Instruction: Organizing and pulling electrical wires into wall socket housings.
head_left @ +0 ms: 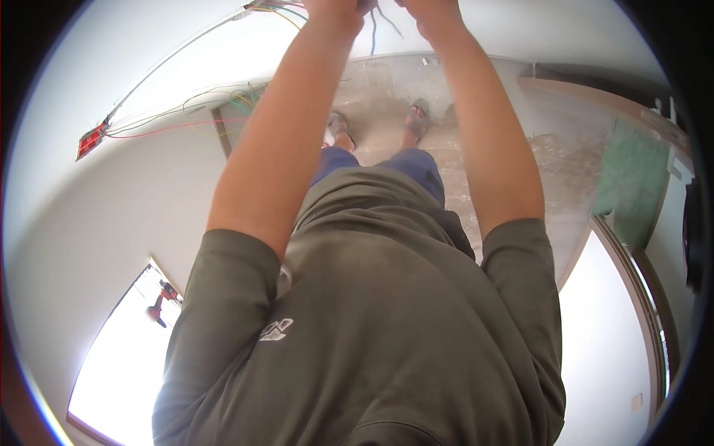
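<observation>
Both arms reach up the picture, and the upper edge cuts off the hands. Only the lower part of my left hand [336, 12] shows, with a small dark thing beside it that I cannot make out. Opposite it is my right hand [433, 16], its fingers mostly out of view. A blue wire [373, 33] and a thin grey wire [390, 23] hang in the gap between the hands, in front of the pale wall. Whether either hand grips these wires is hidden.
Left of my arms, a red wall box [92, 141] has coloured wires [175, 128] running from it along a channel in the wall. A red and black cordless drill [161, 303] is by the bright window. My feet stand on a dusty floor [379, 100]; a green panel [632, 182] is at right.
</observation>
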`<action>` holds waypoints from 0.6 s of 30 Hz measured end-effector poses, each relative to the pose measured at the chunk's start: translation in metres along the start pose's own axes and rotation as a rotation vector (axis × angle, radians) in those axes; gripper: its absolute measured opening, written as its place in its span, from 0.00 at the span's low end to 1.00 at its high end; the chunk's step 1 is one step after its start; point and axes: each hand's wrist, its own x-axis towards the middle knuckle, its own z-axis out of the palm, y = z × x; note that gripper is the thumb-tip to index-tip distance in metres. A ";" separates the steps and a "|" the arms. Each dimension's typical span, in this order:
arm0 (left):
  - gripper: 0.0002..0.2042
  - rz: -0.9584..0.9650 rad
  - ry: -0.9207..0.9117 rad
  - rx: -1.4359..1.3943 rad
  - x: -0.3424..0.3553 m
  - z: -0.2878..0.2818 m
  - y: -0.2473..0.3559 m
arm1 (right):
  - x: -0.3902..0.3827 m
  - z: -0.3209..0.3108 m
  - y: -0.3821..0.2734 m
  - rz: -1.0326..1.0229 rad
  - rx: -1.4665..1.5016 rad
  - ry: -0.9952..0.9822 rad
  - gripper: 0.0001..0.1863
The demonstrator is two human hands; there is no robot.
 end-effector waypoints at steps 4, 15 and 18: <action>0.08 0.261 -0.002 0.294 0.004 0.003 -0.015 | -0.008 0.011 0.001 -0.014 0.043 0.043 0.12; 0.10 0.281 -0.086 0.220 0.004 -0.021 -0.025 | 0.022 0.021 0.014 0.013 0.063 0.106 0.15; 0.14 0.278 -0.115 0.304 -0.010 -0.026 -0.028 | 0.003 0.019 0.003 0.072 0.026 0.187 0.10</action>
